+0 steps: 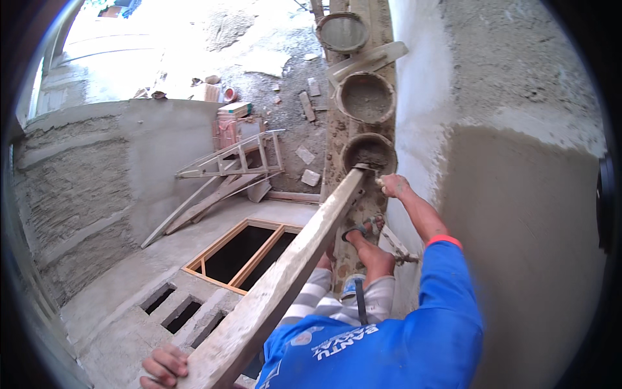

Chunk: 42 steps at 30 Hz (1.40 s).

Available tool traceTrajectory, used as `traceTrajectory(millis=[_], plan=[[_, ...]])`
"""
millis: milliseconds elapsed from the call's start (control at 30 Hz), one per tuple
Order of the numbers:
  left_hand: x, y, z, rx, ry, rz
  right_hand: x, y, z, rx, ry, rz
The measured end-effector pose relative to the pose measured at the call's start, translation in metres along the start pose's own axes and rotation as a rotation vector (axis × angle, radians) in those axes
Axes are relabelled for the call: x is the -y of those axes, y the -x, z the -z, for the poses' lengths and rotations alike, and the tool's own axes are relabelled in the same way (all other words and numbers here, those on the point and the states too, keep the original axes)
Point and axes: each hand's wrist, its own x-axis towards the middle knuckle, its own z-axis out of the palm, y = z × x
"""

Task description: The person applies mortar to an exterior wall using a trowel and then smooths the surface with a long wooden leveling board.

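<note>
Head view: a wooden plank (285, 272) is clamped at its near end by the left hand (164, 368), while a trowel (364, 166) is gripped by the right hand (394, 185) beside the mortar bucket (369, 136), which could be toppled if the plank were swung sideways.

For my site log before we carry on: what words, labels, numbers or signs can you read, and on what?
Blue shirt, front: large white lettering, legible, but I don't copy wording.
Same shirt, by the round emblem: smaller print, too small to read.
I can't make out other text.
</note>
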Motion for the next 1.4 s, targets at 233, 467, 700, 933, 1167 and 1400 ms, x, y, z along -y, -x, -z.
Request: traceTrajectory(millis=[233, 467, 700, 933, 1167, 1400], plan=[[0.012, 0.021, 0.042, -0.260, 0.049, 0.114, 0.011, -0.049, -0.001, -0.070, -0.264, -0.510], [0.037, -0.058, -0.020, -0.269, -0.133, -0.064, 0.042, 0.112, 0.059, -0.110, -0.905, -0.697], [0.007, -0.089, -0.068, -0.671, -0.552, -0.147, 0.163, 0.288, 0.136, -0.620, -0.896, -0.251], [0.013, -0.074, -0.070, -0.583, -0.577, -0.060, 0.246, 0.340, 0.152, -0.530, -0.695, 0.344], [0.031, -0.075, -0.081, -0.479, -0.086, -0.138, 0.056, 0.108, -0.011, -0.200, -0.384, -0.358], [0.042, -0.096, -0.044, 0.057, 0.121, -0.104, 0.104, 0.166, 0.052, -0.541, -0.771, -0.346]])
